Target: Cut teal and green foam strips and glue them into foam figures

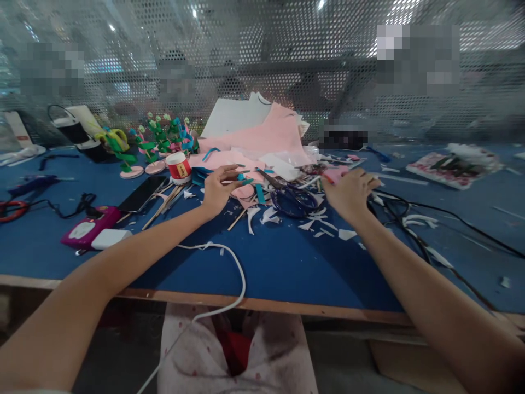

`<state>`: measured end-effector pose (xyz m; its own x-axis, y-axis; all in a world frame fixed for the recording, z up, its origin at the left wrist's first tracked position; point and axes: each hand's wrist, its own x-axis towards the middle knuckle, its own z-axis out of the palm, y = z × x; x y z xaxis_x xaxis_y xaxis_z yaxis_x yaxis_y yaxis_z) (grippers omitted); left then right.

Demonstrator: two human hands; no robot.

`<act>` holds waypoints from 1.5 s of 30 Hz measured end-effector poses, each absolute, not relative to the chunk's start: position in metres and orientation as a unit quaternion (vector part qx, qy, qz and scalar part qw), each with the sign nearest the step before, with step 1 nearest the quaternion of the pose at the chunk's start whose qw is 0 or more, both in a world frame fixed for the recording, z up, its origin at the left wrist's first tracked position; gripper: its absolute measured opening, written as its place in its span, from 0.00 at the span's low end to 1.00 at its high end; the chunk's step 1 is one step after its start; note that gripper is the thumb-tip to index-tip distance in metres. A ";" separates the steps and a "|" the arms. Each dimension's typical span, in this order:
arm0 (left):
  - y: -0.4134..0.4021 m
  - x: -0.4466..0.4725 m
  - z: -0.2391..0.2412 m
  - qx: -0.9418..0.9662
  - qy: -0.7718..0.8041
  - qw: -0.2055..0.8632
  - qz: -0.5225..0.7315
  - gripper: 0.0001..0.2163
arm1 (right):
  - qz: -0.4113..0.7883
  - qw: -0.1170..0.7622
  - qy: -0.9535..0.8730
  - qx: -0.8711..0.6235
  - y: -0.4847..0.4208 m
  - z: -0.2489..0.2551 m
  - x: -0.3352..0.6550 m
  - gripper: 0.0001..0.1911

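My left hand [219, 191] is over the scraps left of centre, with its thumb and fingertips at a small teal strip [247, 181] and seemingly pinching it. My right hand [350, 194] is palm down to the right, thumb and fingers spread. A pink piece [336, 174] shows in the gap by its thumb; whether they touch is unclear, and some fingertips are hidden. Between the hands lie dark blue-handled scissors [293, 200], tilted toward the left hand. Another teal strip [260, 193] and white scraps [269, 215] surround them.
Behind the hands are pink sheets [262, 134] and a white sheet [227, 116]. To the left stand a red-and-white cup [179, 168], green craft plants on pink bases [132, 172], a phone [143, 193] and a purple power block [88, 227]. A white cable [241, 273] crosses the table's front edge; black cords [447, 210] lie right.
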<state>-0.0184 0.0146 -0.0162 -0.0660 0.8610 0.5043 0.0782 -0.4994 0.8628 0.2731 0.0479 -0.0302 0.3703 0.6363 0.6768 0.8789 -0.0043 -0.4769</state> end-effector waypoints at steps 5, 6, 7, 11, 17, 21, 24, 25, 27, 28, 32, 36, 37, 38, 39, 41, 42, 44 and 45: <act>0.016 -0.017 -0.021 0.610 0.390 0.310 0.616 0.18 | -0.228 0.470 -0.635 -0.568 0.019 -0.013 0.243 0.20; 0.016 -0.017 -0.021 0.608 0.391 0.311 0.617 0.18 | -0.224 0.446 -0.695 -0.517 0.009 -0.009 0.232 0.19; 0.016 -0.017 -0.021 0.607 0.391 0.313 0.617 0.19 | -0.214 0.411 -0.759 -0.456 -0.001 -0.006 0.220 0.18; 0.017 -0.018 -0.020 0.609 0.395 0.316 0.611 0.18 | -0.184 0.237 -0.923 -0.243 -0.030 -0.011 0.178 0.18; 0.017 -0.017 -0.019 0.609 0.392 0.320 0.611 0.17 | -0.168 0.130 -0.960 -0.181 -0.045 -0.012 0.156 0.18; 0.018 -0.017 -0.020 0.610 0.390 0.321 0.610 0.16 | -0.178 0.091 -0.963 -0.181 -0.041 0.003 0.153 0.13; 0.019 -0.018 -0.020 0.609 0.395 0.320 0.609 0.15 | -0.191 0.076 -0.962 -0.182 -0.033 0.007 0.152 0.10; 0.019 -0.018 -0.020 0.609 0.397 0.319 0.608 0.15 | -0.186 0.077 -0.962 -0.186 -0.030 0.007 0.154 0.11; 0.019 -0.018 -0.020 0.607 0.402 0.321 0.606 0.15 | -0.163 0.096 -0.960 -0.204 -0.022 0.007 0.161 0.13; 0.020 -0.018 -0.020 0.606 0.404 0.322 0.605 0.15 | -0.149 0.111 -0.959 -0.214 -0.018 0.008 0.168 0.13; 0.020 -0.018 -0.020 0.601 0.404 0.324 0.609 0.15 | -0.055 0.209 -0.942 -0.259 0.001 0.021 0.205 0.13; 0.020 -0.017 -0.020 0.597 0.407 0.324 0.610 0.15 | -0.074 0.294 -0.867 -0.396 0.000 0.027 0.209 0.23; 0.021 -0.017 -0.021 0.597 0.407 0.323 0.611 0.15 | -0.081 0.301 -0.845 -0.435 -0.006 0.023 0.200 0.22; 0.021 -0.017 -0.021 0.597 0.407 0.321 0.612 0.15 | -0.073 0.290 -0.832 -0.467 -0.013 0.018 0.190 0.19; 0.021 -0.017 -0.020 0.598 0.407 0.320 0.612 0.15 | -0.051 0.256 -0.833 -0.487 -0.022 0.013 0.178 0.17; 0.021 -0.017 -0.020 0.601 0.407 0.315 0.612 0.15 | -0.033 0.181 -0.844 -0.504 -0.038 0.002 0.155 0.15; 0.020 -0.017 -0.019 0.601 0.409 0.314 0.611 0.15 | -0.038 0.150 -0.850 -0.504 -0.044 -0.002 0.146 0.13; 0.019 -0.017 -0.018 0.602 0.411 0.313 0.609 0.15 | -0.024 0.098 -0.843 -0.528 -0.051 -0.002 0.137 0.09; 0.019 -0.017 -0.018 0.604 0.411 0.312 0.608 0.15 | -0.001 0.063 -0.841 -0.537 -0.052 0.001 0.136 0.09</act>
<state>-0.0171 0.0189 -0.0182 -0.0774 0.8751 0.4776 0.1176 -0.4677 0.8760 0.1363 -0.0521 0.0010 -0.4144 0.9038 0.1073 0.9040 0.4224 -0.0666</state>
